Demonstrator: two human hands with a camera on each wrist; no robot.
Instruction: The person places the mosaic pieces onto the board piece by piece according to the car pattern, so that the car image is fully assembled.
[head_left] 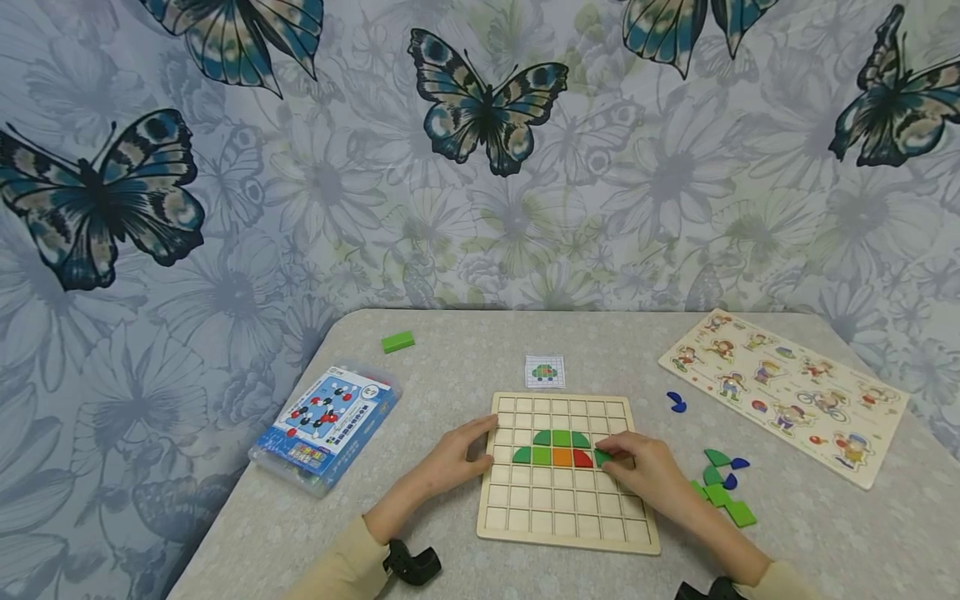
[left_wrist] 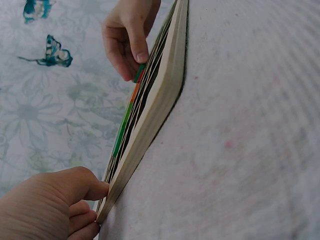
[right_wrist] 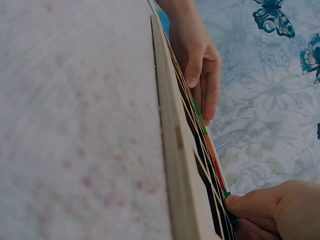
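A square wooden grid board (head_left: 517, 525) lies on the table. Green pieces, an orange square (head_left: 562, 457) and a red quarter-circle piece (head_left: 582, 459) sit in two rows of its cells. My right hand (head_left: 647, 471) pinches a dark green piece (head_left: 602, 457) between thumb and fingers, just right of the red one; the fingers partly cover it. At the board's left edge, my left hand (head_left: 448, 457) rests with thumb and relaxed fingers touching the rim. In the left wrist view the thumb (left_wrist: 95, 187) lies against that edge.
A small picture card (head_left: 544, 372) lies behind the board. Loose green squares (head_left: 717, 495), green rounded pieces and blue half-circle pieces (head_left: 677, 402) are at the right, near a wooden picture puzzle (head_left: 787, 400). At left are a blue-labelled box (head_left: 326, 429) and a green block (head_left: 397, 342).
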